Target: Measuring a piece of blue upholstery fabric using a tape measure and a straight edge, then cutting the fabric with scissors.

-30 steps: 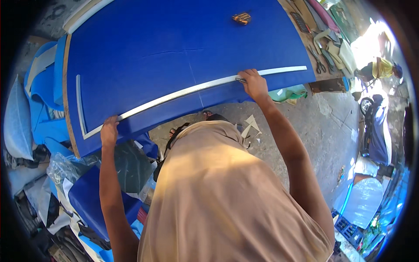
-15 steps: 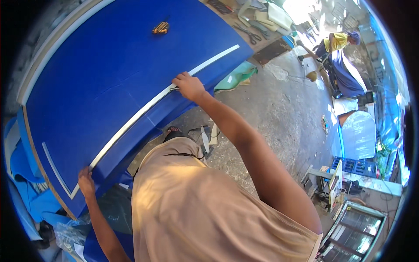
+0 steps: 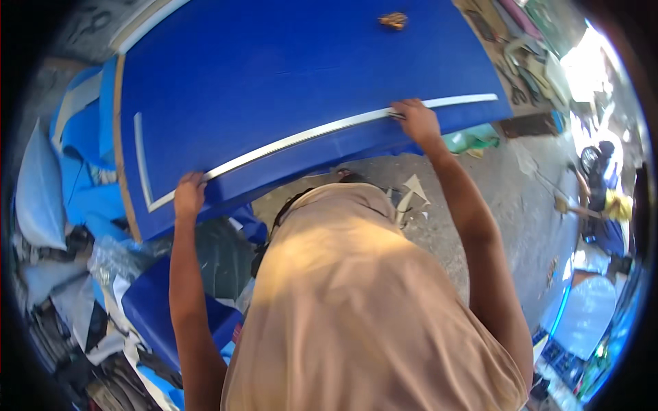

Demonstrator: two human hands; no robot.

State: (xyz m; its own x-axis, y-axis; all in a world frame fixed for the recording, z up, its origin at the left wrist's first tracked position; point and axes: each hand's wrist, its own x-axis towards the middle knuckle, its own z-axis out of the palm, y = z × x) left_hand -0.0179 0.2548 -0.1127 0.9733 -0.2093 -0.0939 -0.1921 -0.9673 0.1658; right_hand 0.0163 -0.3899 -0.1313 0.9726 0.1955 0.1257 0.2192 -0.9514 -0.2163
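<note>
Since the earlier frame, my view has swung so that the counter (image 3: 123,151) sits further right, while both grips keep about the same places along the metal square. Blue sheeting (image 3: 274,68) covers most of that counter, and I want it smooth, because a wrinkle under the square would throw the edge off. The L-shaped square (image 3: 308,132) lies flat on it, long arm along the near side, short arm by the left edge. My right grip (image 3: 417,122) rests on the long arm toward its far end, pinching a slim dark tool (image 3: 395,115), too blurred to name for sure. My left grip (image 3: 190,195) is near the corner; I can't tell whether its fingers pinch the metal or only press. Best, I judge, to bear down evenly at both points, fingertips clear of the edge, tool snug against it.
</note>
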